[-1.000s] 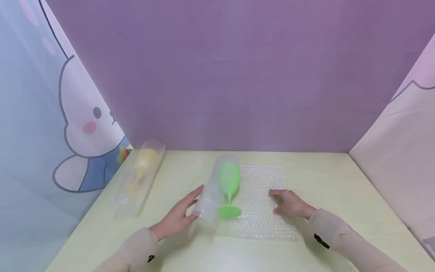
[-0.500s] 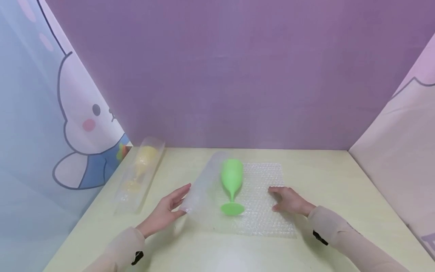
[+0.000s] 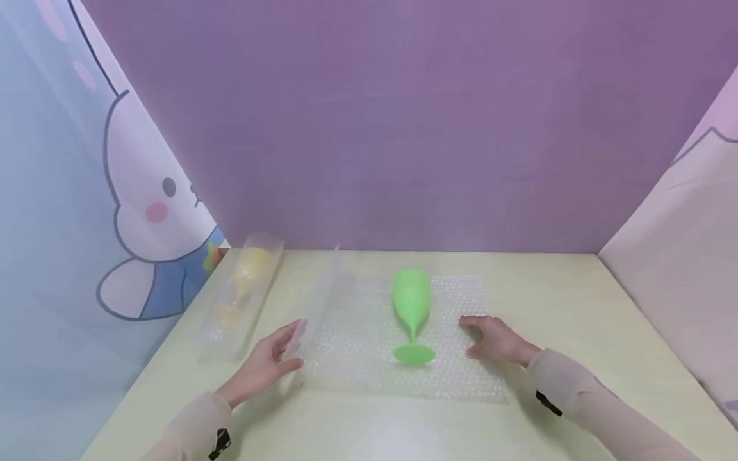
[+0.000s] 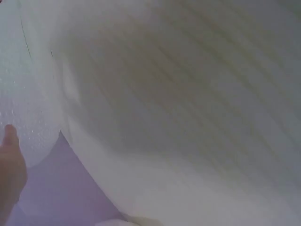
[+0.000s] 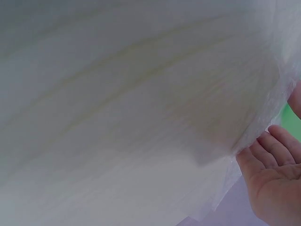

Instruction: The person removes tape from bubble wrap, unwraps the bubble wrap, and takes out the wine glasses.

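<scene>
A green goblet (image 3: 412, 301) lies on its side on a sheet of bubble wrap (image 3: 369, 368), its bowl toward the back wall and its foot toward me. The wrap's left edge stands up off the table, and my left hand (image 3: 262, 365) touches it with fingers and thumb spread. In the left wrist view only part of the left hand (image 4: 10, 169) shows, beside the wrap. My right hand (image 3: 498, 340) rests at the wrap's right edge. The right wrist view shows its fingers (image 5: 277, 148) extended against the wrap, with some green of the goblet behind.
At the table's left, a yellow goblet (image 3: 252, 264) lies inside a clear bubble-wrap sleeve (image 3: 233, 346). A purple wall (image 3: 403, 128) closes off the back of the pale table (image 3: 548, 288). A printed curtain (image 3: 52, 256) hangs on the left.
My left hand has moved left, and the wrap's left part has opened out away from the green goblet. The goblet now lies farther right. My right hand has hardly moved.
</scene>
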Tool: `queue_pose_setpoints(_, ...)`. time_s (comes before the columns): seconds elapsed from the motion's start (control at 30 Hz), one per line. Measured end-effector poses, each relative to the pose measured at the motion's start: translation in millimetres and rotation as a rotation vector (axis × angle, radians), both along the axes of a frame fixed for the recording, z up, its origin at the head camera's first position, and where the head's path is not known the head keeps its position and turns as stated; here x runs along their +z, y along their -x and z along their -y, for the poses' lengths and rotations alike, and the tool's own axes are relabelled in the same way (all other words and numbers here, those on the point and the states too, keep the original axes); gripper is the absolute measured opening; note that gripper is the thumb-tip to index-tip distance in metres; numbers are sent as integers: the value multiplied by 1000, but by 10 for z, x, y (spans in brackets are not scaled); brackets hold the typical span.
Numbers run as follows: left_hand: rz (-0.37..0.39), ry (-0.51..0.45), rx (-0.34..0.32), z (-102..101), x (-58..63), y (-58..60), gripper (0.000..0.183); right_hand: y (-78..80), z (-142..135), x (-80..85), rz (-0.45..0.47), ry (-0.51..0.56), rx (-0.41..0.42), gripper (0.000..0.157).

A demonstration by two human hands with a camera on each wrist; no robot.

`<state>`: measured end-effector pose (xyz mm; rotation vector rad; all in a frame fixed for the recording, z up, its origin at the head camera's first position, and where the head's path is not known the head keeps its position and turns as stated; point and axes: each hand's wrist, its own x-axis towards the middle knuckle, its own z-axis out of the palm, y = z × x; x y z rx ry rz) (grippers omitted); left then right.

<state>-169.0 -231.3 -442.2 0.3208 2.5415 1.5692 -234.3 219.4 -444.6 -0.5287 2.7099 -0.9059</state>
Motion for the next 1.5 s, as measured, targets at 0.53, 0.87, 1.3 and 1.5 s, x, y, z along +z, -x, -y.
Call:
queue_pose_setpoints(0.53,26,-142,-169,254,54,230,75,15,-78,37,-6,-14,-7,70)
queue_pose_setpoints(0.87,-64,-37,-159,-52,194,471,67,-4,-74,36,-6,-3,0,68)
queue_pose_setpoints(1.3,44,101,-162,-218,3,672,65,-8,-32,39,1,18,5,66)
queue_pose_setpoints(1.5,85,114,-128,-141,-105,721,68,-12,-14,38,-2,16,16,65)
